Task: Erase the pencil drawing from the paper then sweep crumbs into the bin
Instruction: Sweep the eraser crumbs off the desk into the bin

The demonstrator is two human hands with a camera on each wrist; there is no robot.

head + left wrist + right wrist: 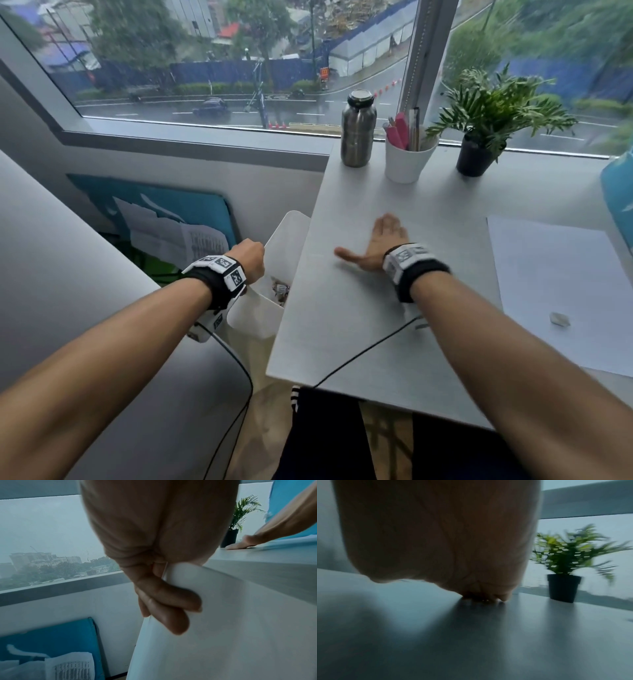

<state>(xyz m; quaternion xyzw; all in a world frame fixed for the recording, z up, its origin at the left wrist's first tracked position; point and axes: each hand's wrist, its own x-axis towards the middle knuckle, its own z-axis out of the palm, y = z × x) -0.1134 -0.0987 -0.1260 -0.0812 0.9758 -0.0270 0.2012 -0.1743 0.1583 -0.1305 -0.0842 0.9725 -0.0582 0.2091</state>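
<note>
My left hand (251,257) grips the rim of a white bin (287,240) held against the left edge of the white table (342,325). In the left wrist view its fingers (171,605) curl over the bin's wall (223,628). My right hand (383,240) lies flat and open on the table near that edge, thumb spread toward the bin; the right wrist view shows its palm (436,540) pressed low on the surface. The paper (555,291) lies at the right with a small white eraser (560,318) on it. Crumbs are too small to see.
A steel bottle (358,130), a white cup of pens (409,157) and a potted plant (479,137) stand along the window at the back. Crumpled scraps lie inside the bin (281,291). A blue board with papers (164,219) leans against the wall on the left.
</note>
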